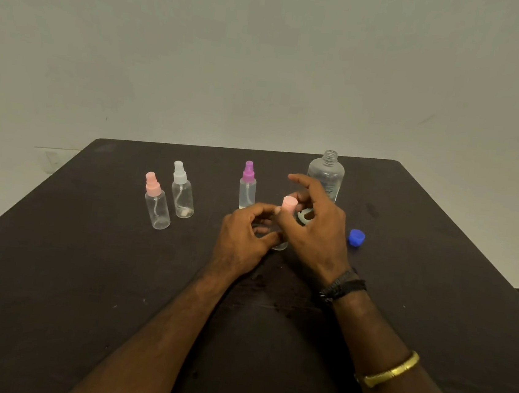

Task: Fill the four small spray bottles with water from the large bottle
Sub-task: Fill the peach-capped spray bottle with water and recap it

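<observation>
A small clear spray bottle with a pink top (288, 206) stands at the middle of the dark table (83, 274). My left hand (244, 236) grips its body. My right hand (316, 224) pinches the pink top with thumb and fingers, index finger raised. Behind it stands a purple-topped spray bottle (247, 186) holding some water. At the left stand a pink-topped bottle (157, 201) and a white-topped bottle (182, 190). The large clear bottle (326, 174) stands uncapped behind my right hand.
A blue cap (356, 237) lies on the table to the right of my right hand. Something white (303, 216) lies partly hidden under my right hand. A plain wall rises behind the table's far edge.
</observation>
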